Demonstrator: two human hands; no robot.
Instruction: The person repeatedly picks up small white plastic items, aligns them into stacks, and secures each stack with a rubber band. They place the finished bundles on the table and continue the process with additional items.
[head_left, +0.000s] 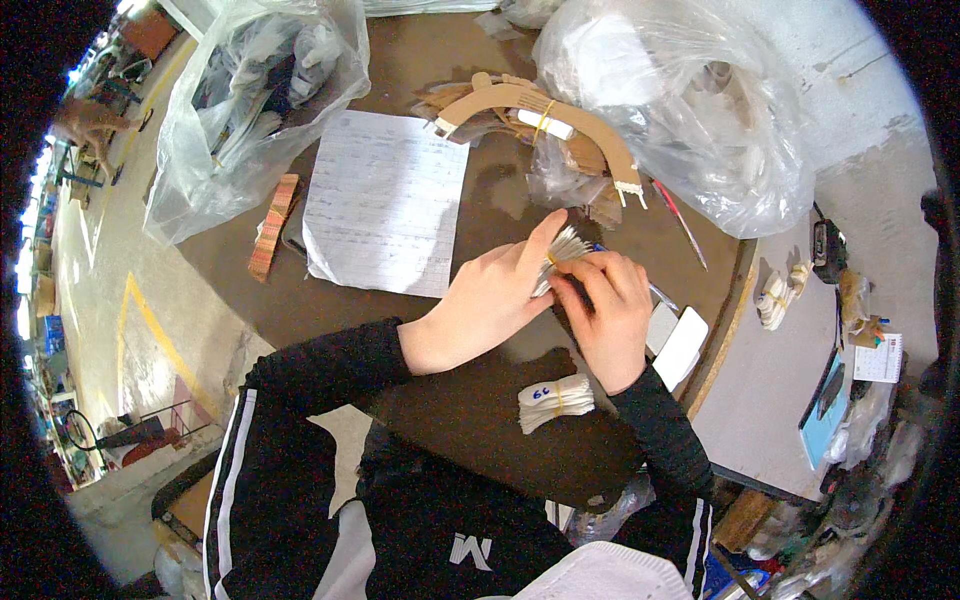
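Over the middle of the brown table, my left hand (490,295) grips a small bundle of thin white paper strips (568,246), with one finger raised beside it. The fingers of my right hand (610,318) pinch the same bundle from the other side. A bit of yellow, like a rubber band, shows on the strips; their lower part is hidden by my fingers. Below my hands, a second banded bundle of white strips (556,402) lies on the table with blue handwriting on it.
A handwritten lined sheet (385,205) and a striped strip (272,228) lie left. Clear plastic bags (265,95) and a curved brown cardboard piece (545,103) sit at the back. Right are a red pen (680,222), a white card (683,350) and a side table (750,410) with more bundles.
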